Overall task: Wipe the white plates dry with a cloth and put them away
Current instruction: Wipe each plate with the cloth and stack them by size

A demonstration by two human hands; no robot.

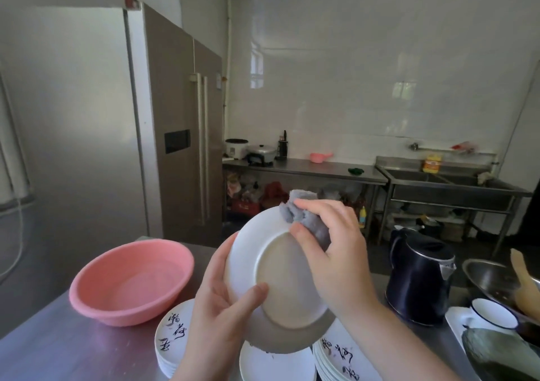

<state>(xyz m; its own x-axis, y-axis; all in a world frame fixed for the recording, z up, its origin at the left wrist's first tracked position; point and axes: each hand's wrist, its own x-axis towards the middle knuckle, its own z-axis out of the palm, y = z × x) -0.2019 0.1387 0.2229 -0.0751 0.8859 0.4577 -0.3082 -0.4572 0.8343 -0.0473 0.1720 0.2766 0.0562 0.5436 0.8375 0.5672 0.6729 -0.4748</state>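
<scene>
I hold a plain white plate (277, 287) tilted up in front of me over the steel counter. My left hand (222, 301) grips its left rim, thumb on the face and fingers behind. My right hand (333, 243) holds a bunched grey cloth (304, 214) and presses it on the plate's upper right rim. Beneath the held plate lie stacks of white plates: one stack with black calligraphy (172, 334) at the left, a plain one (274, 363) in the middle, another with calligraphy (342, 357) at the right.
A pink plastic basin (131, 278) sits on the steel counter (58, 342) to the left. A dark electric kettle (420, 275) stands to the right, with a metal bowl (491, 275), an enamel cup (493, 313) and a tray beyond it. A tall fridge (175, 123) stands at the left, a worktable and sink along the far wall.
</scene>
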